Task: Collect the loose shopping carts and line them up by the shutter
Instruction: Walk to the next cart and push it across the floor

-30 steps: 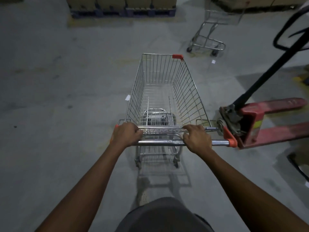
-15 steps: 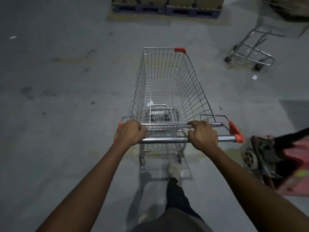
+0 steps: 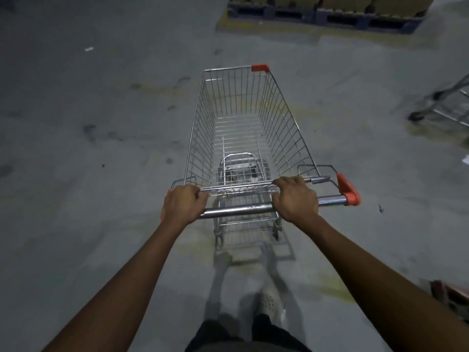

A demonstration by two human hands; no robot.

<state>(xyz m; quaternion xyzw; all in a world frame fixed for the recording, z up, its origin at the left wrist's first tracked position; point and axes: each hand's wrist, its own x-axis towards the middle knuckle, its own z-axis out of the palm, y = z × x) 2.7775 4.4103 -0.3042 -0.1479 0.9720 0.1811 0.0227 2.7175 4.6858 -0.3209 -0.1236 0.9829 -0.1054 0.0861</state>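
A wire shopping cart [image 3: 243, 118] with orange corner caps stands in front of me on the concrete floor, its basket empty. My left hand [image 3: 181, 204] grips the left end of its chrome handle bar [image 3: 238, 209]. My right hand [image 3: 295, 199] grips the bar right of the middle, fingers curled over the basket's rear rim. A second loose cart [image 3: 446, 105] shows only its lower frame and wheels at the right edge. No shutter is in view.
A blue pallet [image 3: 330, 17] stacked with cardboard boxes sits at the top right. A bit of the red pallet jack [image 3: 451, 298] shows at the lower right edge. My white shoe [image 3: 270, 301] steps behind the cart. Bare concrete floor [image 3: 88, 148] spreads to the left.
The cart and I have turned left and rolled forward. The pallet jack slid from beside the cart to the lower right edge. The second cart shifted to the right edge. Both hands kept their grip.
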